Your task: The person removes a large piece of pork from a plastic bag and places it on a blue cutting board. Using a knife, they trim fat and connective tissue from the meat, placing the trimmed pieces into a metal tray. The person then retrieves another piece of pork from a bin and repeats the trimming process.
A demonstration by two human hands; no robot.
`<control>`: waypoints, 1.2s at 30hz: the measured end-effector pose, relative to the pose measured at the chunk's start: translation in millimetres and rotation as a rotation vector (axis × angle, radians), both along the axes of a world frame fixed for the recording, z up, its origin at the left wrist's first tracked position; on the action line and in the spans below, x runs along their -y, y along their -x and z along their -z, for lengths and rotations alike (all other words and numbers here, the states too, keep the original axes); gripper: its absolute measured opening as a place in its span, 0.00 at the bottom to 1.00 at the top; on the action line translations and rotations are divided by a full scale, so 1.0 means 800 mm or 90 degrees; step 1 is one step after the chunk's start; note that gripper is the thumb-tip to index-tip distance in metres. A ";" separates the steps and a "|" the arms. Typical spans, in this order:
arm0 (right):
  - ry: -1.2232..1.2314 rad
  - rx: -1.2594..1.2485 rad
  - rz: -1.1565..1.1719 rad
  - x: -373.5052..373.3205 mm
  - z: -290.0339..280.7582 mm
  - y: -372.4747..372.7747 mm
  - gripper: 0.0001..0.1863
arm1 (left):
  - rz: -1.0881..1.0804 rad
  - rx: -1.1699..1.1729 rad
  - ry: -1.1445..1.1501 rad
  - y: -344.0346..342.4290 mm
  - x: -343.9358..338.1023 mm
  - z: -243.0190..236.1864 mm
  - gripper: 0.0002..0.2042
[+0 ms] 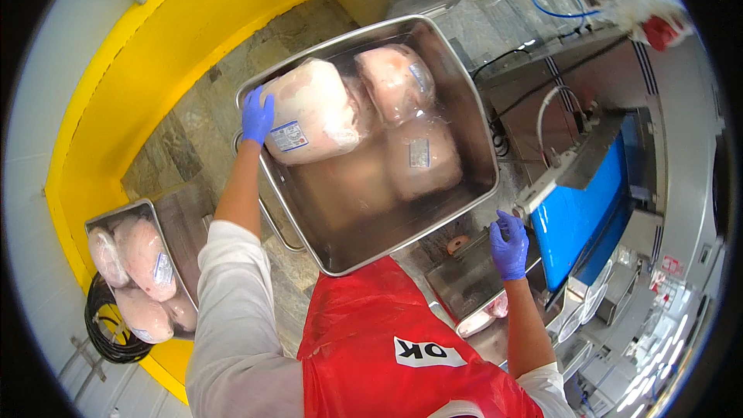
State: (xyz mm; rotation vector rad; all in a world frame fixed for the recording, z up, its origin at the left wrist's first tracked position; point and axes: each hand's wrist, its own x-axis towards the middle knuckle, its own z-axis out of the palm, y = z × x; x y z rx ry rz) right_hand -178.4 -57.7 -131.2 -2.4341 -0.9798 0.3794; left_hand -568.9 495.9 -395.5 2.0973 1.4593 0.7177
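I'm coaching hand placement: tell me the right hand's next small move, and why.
Probably bring the right hand to the large bagged meat piece: the left hand touches only its left side, while the right hangs outside the steel tub, apparently empty; a second grip might steady it.

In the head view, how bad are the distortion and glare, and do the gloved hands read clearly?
Head view: strong fisheye bend, bowing the yellow barrier, with black corners; head view: small glints on the plastic-wrapped meat; head view: left hand and right hand both readable.
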 end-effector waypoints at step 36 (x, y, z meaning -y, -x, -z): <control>0.023 -0.302 -0.321 -0.622 0.247 0.136 0.43 | -0.139 -0.052 0.036 -0.020 -0.027 0.030 0.19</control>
